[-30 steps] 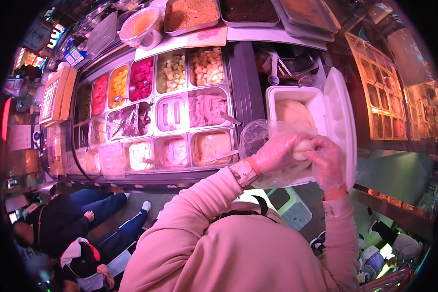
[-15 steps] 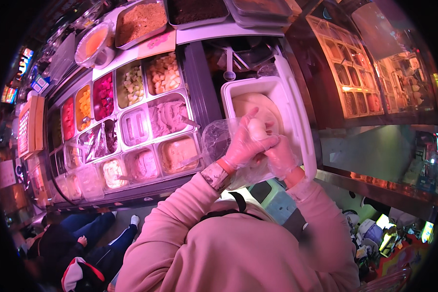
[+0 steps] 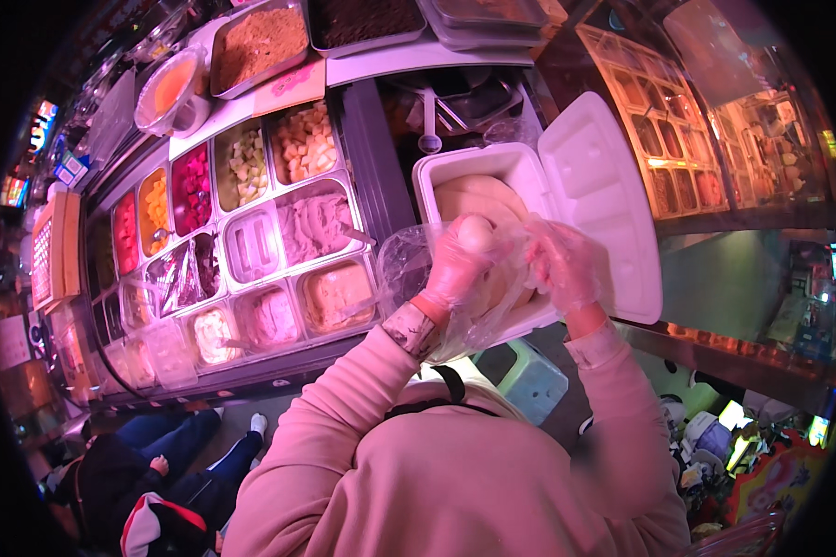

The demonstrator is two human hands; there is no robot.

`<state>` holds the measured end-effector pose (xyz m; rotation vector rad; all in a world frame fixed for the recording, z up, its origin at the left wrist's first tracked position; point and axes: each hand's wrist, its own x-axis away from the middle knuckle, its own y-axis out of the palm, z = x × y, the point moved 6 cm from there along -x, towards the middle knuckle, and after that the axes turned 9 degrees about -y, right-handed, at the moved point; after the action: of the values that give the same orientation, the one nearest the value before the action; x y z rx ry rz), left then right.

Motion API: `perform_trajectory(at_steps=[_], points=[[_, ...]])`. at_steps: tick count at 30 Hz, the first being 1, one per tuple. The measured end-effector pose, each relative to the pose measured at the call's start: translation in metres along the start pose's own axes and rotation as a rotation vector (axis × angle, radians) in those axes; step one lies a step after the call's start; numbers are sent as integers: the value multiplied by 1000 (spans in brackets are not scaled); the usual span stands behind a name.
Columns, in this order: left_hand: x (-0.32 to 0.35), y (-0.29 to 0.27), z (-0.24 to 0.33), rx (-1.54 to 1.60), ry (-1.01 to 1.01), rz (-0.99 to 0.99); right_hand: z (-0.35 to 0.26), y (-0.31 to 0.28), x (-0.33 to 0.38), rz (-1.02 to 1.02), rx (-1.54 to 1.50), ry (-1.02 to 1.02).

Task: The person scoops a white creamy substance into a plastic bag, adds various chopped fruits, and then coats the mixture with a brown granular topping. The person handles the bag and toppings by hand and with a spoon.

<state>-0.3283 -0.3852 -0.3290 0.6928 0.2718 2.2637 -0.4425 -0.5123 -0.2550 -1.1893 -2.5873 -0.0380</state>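
Note:
My left hand point(image 3: 453, 271), in a clear plastic glove, is closed around a smooth white dough ball point(image 3: 476, 234). To its right, my gloved right hand point(image 3: 568, 267) has its fingers drawn together; what they pinch is hard to make out. Both hands are over a white foam box point(image 3: 424, 190) that holds a pale, soft mass of dough point(image 3: 483, 197). A clear plastic bag point(image 3: 404, 260) spills over the box's left and near sides. The white lid point(image 3: 613, 186) leans outward along the right side of the box.
Left of the box is a counter with metal pans of diced fruit point(image 3: 305, 139), purple paste point(image 3: 314, 223) and creams point(image 3: 334, 292). A white spoon point(image 3: 429, 125) lies behind the box. Trays of crumbs point(image 3: 260, 46) stand farther back. Another person point(image 3: 125, 473) is at lower left.
My hands have moved apart: the right has shifted right, off the dough ball, while the left keeps it. The lid has tipped farther outward to the right.

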Motion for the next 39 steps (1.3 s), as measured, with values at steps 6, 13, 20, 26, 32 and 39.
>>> perform_trajectory(at_steps=[6, 13, 20, 26, 32, 39], points=[[4, 0, 0, -168, 23, 39, -15, 24, -10, -151, 78, -288], [7, 2, -10, -228, 321, -15, -13, 67, 5, -553, 293, -601], [0, 3, -50, -289, 208, -94, 5, 49, 20, -421, 111, -359], [-33, 30, -35, -1174, 85, 11, -82, 51, 89, -483, -158, -267], [32, 68, 3, -1592, 291, -290, -53, -17, 47, -357, -718, -139], [48, 88, -2, -1666, 612, -339, -27, -11, 39, -205, -523, -111]])
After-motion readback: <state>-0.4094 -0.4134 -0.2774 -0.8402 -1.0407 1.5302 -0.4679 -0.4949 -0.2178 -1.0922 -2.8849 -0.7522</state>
